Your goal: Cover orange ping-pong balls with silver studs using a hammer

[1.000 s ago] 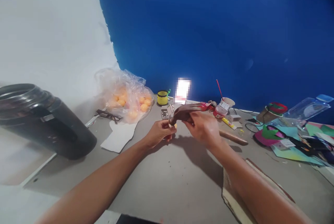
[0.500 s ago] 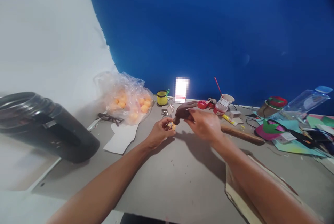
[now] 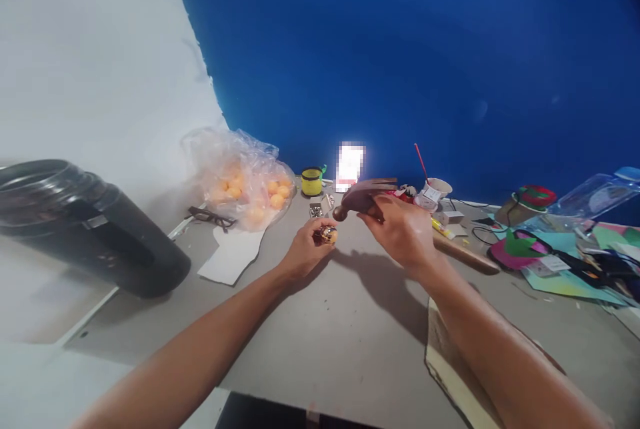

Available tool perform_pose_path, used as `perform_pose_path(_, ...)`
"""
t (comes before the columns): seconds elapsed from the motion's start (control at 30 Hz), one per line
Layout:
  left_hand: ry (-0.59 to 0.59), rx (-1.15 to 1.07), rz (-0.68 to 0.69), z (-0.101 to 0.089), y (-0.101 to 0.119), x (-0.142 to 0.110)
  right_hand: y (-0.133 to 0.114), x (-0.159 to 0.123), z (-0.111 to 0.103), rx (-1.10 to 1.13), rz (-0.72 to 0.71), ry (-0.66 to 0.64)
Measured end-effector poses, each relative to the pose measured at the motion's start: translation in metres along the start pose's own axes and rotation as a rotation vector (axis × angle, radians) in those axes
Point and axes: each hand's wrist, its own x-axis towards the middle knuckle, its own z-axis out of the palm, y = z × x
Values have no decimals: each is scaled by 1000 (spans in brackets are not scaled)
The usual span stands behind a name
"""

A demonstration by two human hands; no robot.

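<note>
Centrally, well in from the grey tabletop's [image 3: 310, 335] front edge, the left hand [image 3: 306, 249] pinches a small round orange ball with shiny studs [image 3: 329, 235]; the right hand [image 3: 400, 225] clasps a brown claw hammer [image 3: 363, 195] just beside it.

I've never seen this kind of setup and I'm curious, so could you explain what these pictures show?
There's no robot: these are a person's bare hands, seen by one camera worn on the head, looking forward and down. The left hand grips a small orange ball studded with shiny metal bits. The right hand holds a dark-headed hammer with a wooden handle near its head, close to the ball. On the grey table lie clear plastic bags of orange balls, white paper and craft scraps. A large dark bottle is at left.
</note>
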Motion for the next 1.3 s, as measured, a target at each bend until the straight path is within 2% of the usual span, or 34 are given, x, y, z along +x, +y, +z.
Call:
perform_pose_path(0.07, -18, -67, -31, 1, 1, 0, -2, -1, 1, 16, 5, 11)
perform_pose_path(0.2, -47, -122, -59, 2, 1, -1, -7, -4, 0, 13, -83, -107)
perform_pose_path(0.27, -23, -85, -55, 2, 0, -1, -6, -4, -4, -10, -66, -74)
perform_pose_path(0.4, -18, -93, -74, 2, 0, -1, -3, -2, -11, 5, 24, 79)
perform_pose_path(0.6, -72, -278, -117, 2, 1, 0, -5, -3, -3, 10, -36, -74)
perform_pose_path(0.77, -59, -314, -138, 3, 0, 0, -3, 0, -10, 7, 93, 46)
perform_pose_path(0.83, -78, -349, -135, 4, 0, 0, -5, 1, -10, 34, 94, -5)
perform_pose_path(0.97, -97, -368, -144, 2, -1, 0, -6, 1, -6, 45, 19, -209)
perform_pose_path(1.13, -105, -277, -99, -2, -4, 2, -1, 3, -5, 90, 124, -89)
perform_pose_path(1.2, -89, -242, -69, -2, -6, 2, -2, 4, -5, 130, 132, -139)
perform_pose_path(1.3, -43, -113, -7, -1, -6, 1, -2, 7, -5, 157, 119, -292)
